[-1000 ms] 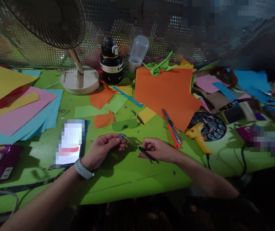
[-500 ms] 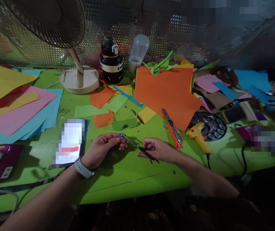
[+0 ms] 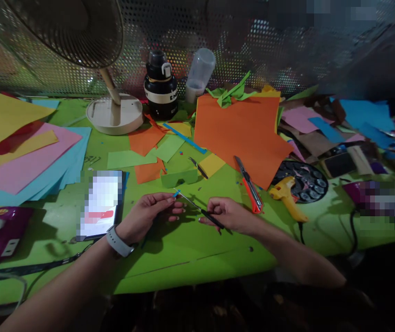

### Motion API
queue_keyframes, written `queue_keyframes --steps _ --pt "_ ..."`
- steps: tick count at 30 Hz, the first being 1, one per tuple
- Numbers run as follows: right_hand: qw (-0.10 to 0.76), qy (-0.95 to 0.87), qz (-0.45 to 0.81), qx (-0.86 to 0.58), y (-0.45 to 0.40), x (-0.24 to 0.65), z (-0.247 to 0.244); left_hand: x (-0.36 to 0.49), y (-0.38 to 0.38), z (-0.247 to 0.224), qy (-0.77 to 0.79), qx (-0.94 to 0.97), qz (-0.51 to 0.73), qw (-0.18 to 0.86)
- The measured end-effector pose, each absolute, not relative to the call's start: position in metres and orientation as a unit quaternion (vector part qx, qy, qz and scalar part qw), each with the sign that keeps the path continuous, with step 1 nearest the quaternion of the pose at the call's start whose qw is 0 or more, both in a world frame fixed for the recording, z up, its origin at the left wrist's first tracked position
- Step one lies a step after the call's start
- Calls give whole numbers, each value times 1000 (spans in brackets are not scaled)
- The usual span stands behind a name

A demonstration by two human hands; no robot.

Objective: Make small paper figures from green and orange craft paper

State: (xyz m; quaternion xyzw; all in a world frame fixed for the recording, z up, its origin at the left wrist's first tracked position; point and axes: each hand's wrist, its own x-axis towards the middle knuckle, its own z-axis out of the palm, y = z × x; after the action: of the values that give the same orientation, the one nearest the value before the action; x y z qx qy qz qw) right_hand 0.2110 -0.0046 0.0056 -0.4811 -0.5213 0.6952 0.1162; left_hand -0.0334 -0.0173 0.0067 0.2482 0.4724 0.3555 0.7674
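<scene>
My left hand [image 3: 154, 207], with a pale watch on its wrist, pinches a tiny piece of blue paper [image 3: 176, 193] between thumb and forefinger; its other fingers are loosely spread. My right hand [image 3: 230, 214] is closed around the black handles of slim scissors [image 3: 209, 217]. Their thin metal blades point left and reach the blue piece at my left fingertips. Whether the blades are parted is too fine to tell. Just beyond both hands stands a folded strip of green paper [image 3: 179, 177], with black-tipped tweezers [image 3: 198, 168] and a yellow paper square [image 3: 211, 165] behind it.
An orange-handled utility knife [image 3: 250, 189] and a yellow glue gun [image 3: 289, 198] lie right of my hands. A lit phone [image 3: 102, 203] is at left. A fan [image 3: 114, 113], a black bottle [image 3: 162, 87] and large orange paper [image 3: 235, 129] stand or lie behind.
The scissors' blades have shifted slightly at the blue paper, and the tip now shows just above it. My left hand's lower fingers have spread a little. Otherwise both hands stay nearly in place.
</scene>
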Motion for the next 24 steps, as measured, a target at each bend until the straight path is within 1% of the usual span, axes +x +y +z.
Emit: queue_keyframes --steps 10,17,24 --pt "92 -529 690 -486 -5 213 3 -34 -15 13 496 224 327 773" --pt "70 -532 683 -495 -4 213 11 -34 -16 13 500 222 321 773" --pt "90 -522 691 -492 -3 212 4 -34 -16 10 486 221 327 780"
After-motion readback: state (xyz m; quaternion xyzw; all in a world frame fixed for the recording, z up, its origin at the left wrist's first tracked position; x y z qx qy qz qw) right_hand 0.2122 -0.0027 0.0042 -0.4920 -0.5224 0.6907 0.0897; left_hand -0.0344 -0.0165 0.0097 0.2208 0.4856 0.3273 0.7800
